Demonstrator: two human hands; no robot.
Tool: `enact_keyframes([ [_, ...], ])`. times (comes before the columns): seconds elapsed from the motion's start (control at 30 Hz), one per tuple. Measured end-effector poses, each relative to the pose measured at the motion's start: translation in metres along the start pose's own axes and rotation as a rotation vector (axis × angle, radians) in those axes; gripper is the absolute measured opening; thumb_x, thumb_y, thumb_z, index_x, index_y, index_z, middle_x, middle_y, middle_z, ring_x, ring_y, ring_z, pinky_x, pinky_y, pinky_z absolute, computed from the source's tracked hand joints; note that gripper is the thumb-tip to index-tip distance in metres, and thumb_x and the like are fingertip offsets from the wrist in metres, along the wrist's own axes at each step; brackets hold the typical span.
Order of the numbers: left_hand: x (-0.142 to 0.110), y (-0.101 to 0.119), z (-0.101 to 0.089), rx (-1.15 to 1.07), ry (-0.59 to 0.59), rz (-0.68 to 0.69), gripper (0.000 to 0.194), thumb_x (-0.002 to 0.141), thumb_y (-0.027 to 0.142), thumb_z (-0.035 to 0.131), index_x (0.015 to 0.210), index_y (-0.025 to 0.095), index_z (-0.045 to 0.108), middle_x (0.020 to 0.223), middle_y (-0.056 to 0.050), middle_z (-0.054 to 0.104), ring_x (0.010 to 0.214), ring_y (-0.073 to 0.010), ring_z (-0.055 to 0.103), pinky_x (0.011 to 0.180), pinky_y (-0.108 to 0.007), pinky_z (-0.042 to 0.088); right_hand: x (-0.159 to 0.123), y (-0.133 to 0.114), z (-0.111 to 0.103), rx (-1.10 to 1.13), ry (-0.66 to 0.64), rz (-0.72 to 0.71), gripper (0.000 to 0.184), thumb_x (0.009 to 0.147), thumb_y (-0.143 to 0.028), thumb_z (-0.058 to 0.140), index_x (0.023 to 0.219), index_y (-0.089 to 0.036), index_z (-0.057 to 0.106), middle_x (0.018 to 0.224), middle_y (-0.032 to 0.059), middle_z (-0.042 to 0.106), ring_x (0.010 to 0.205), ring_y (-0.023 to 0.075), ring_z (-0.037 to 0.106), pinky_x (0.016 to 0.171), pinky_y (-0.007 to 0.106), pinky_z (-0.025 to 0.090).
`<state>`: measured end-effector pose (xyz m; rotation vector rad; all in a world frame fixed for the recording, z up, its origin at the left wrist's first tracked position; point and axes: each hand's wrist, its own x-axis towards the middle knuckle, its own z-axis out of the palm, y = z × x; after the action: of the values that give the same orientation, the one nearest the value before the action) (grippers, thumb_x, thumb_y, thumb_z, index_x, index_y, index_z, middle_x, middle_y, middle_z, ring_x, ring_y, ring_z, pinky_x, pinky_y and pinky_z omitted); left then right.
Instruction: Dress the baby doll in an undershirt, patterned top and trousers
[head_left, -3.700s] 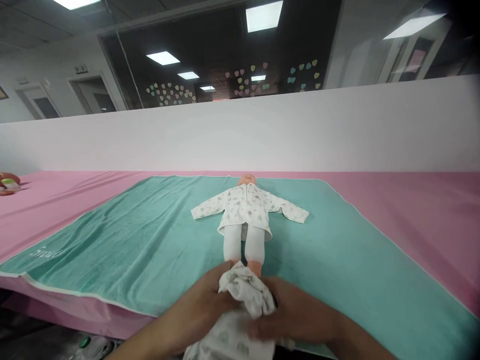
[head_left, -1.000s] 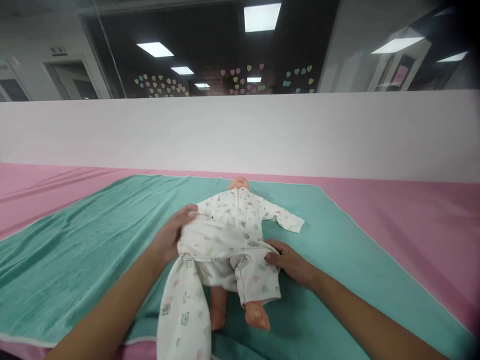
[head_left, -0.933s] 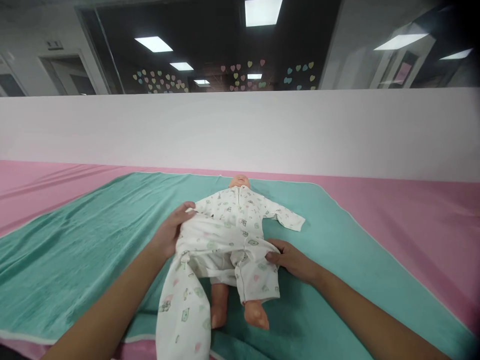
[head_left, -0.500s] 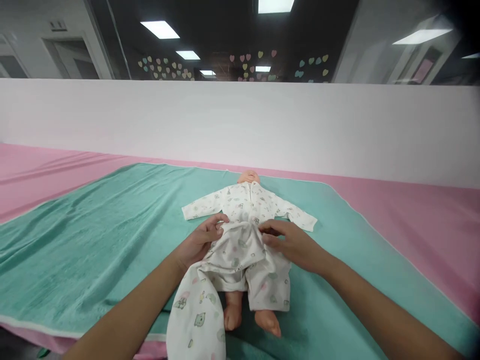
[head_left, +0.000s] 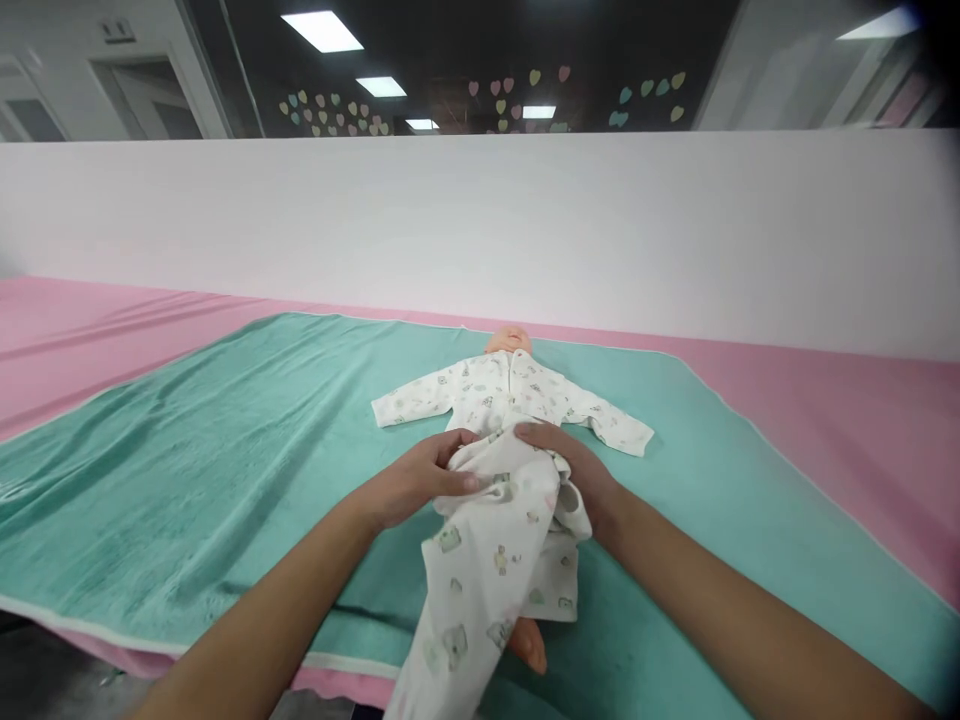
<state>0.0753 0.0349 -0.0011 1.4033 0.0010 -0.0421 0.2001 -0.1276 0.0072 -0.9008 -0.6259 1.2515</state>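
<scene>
A doll (head_left: 509, 339) lies on its back, head toward the wall, in a white printed baby top (head_left: 484, 390) with both sleeves spread out. Over its waist and legs is gathered a white printed baby garment (head_left: 499, 540), one long part of which drapes down past the near edge. My left hand (head_left: 431, 475) pinches its upper left side between thumb and fingers. On the upper right side my right hand (head_left: 566, 460) grips the bunched cloth, its fingers partly hidden. A doll's foot (head_left: 529, 645) shows below a cuff; the other foot is covered.
A green blanket (head_left: 247, 460) with pale edging lies under the doll, on a pink cover (head_left: 847, 400). Behind stands a low white wall (head_left: 450, 220), with dark glass and heart stickers (head_left: 337, 115) above it. Grey floor shows at the lower left.
The garment has been lifted and gathered up at the waist, and its long part has swung right over the doll's legs, covering one foot. Both hands have taken more cloth.
</scene>
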Motion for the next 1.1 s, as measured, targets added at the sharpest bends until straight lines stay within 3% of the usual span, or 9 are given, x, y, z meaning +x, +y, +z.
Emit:
enact_keyframes([
  [0.1, 0.000, -0.001, 0.004, 0.016, 0.077, 0.015, 0.023, 0.073, 0.022, 0.067, 0.089, 0.016, 0.052, 0.075, 0.000, 0.055, 0.064, -0.0102, 0.053, 0.054, -0.018, 0.039, -0.001, -0.005, 0.007, -0.198, -0.122, -0.013, 0.034, 0.073, -0.040, 0.070, 0.088, -0.013, 0.056, 0.076, 0.0027, 0.055, 0.066, 0.0130, 0.054, 0.060, 0.022, 0.044],
  [0.2, 0.000, -0.006, 0.003, -0.157, 0.217, 0.157, 0.018, 0.076, 0.021, 0.063, 0.084, 0.018, 0.047, 0.072, 0.002, 0.053, 0.059, -0.0084, 0.051, 0.052, -0.018, 0.040, -0.002, -0.009, 0.017, -0.503, -0.231, 0.152, 0.043, 0.066, -0.037, 0.077, 0.098, -0.015, 0.059, 0.090, 0.0046, 0.059, 0.079, 0.0170, 0.057, 0.065, 0.023, 0.047],
  [0.3, 0.002, -0.011, 0.001, -0.310, 0.233, 0.218, 0.016, 0.078, 0.022, 0.061, 0.084, 0.019, 0.047, 0.072, 0.002, 0.053, 0.056, -0.0081, 0.051, 0.050, -0.018, 0.041, -0.002, -0.008, 0.021, -0.661, -0.235, 0.220, 0.041, 0.066, -0.039, 0.077, 0.096, -0.014, 0.062, 0.093, 0.0063, 0.060, 0.084, 0.0194, 0.058, 0.068, 0.024, 0.048],
  [0.5, 0.001, -0.003, 0.004, -0.231, 0.012, 0.018, 0.025, 0.080, 0.027, 0.059, 0.102, 0.016, 0.055, 0.085, -0.006, 0.060, 0.077, -0.0160, 0.059, 0.069, -0.026, 0.048, 0.002, 0.008, 0.008, -0.194, 0.037, 0.027, 0.043, 0.077, -0.049, 0.065, 0.101, -0.014, 0.059, 0.091, 0.0075, 0.060, 0.080, 0.0184, 0.059, 0.070, 0.028, 0.051],
  [0.6, -0.001, -0.001, 0.005, -0.098, -0.135, -0.067, 0.031, 0.076, 0.025, 0.064, 0.103, 0.012, 0.059, 0.090, -0.010, 0.063, 0.083, -0.0213, 0.060, 0.072, -0.031, 0.049, 0.003, 0.012, 0.005, -0.141, 0.032, 0.008, 0.045, 0.078, -0.052, 0.063, 0.100, -0.012, 0.060, 0.086, 0.0081, 0.060, 0.076, 0.0182, 0.059, 0.066, 0.026, 0.050],
  [0.7, -0.002, -0.008, 0.002, -0.117, -0.071, -0.064, 0.023, 0.073, 0.021, 0.066, 0.092, 0.009, 0.064, 0.082, -0.010, 0.065, 0.075, -0.0199, 0.062, 0.067, -0.028, 0.049, 0.001, 0.007, 0.008, -0.278, -0.092, 0.040, 0.043, 0.074, -0.046, 0.069, 0.099, -0.011, 0.061, 0.088, 0.0075, 0.060, 0.077, 0.0170, 0.058, 0.065, 0.023, 0.049],
  [0.8, 0.000, -0.017, 0.001, -0.278, 0.079, 0.087, 0.026, 0.074, 0.024, 0.064, 0.097, 0.011, 0.063, 0.079, -0.009, 0.066, 0.070, -0.0181, 0.062, 0.066, -0.027, 0.048, -0.002, -0.004, 0.014, -0.478, -0.246, 0.119, 0.040, 0.070, -0.037, 0.075, 0.100, -0.014, 0.061, 0.092, 0.0055, 0.060, 0.081, 0.0159, 0.058, 0.066, 0.021, 0.048],
  [0.9, 0.000, -0.018, 0.001, -0.334, 0.082, 0.144, 0.031, 0.074, 0.028, 0.065, 0.100, 0.011, 0.062, 0.081, -0.009, 0.066, 0.070, -0.0189, 0.062, 0.065, -0.027, 0.048, -0.004, -0.010, 0.017, -0.606, -0.329, 0.190, 0.037, 0.065, -0.031, 0.078, 0.095, -0.013, 0.063, 0.090, 0.0048, 0.061, 0.081, 0.0159, 0.058, 0.066, 0.021, 0.048],
  [1.1, -0.005, -0.006, 0.001, -0.178, -0.044, 0.009, 0.038, 0.070, 0.034, 0.069, 0.097, 0.009, 0.064, 0.082, -0.010, 0.065, 0.072, -0.0176, 0.060, 0.062, -0.024, 0.046, 0.000, 0.007, 0.008, -0.224, -0.066, -0.039, 0.032, 0.074, -0.032, 0.069, 0.097, -0.011, 0.061, 0.083, 0.0062, 0.059, 0.076, 0.0173, 0.058, 0.066, 0.026, 0.049],
])
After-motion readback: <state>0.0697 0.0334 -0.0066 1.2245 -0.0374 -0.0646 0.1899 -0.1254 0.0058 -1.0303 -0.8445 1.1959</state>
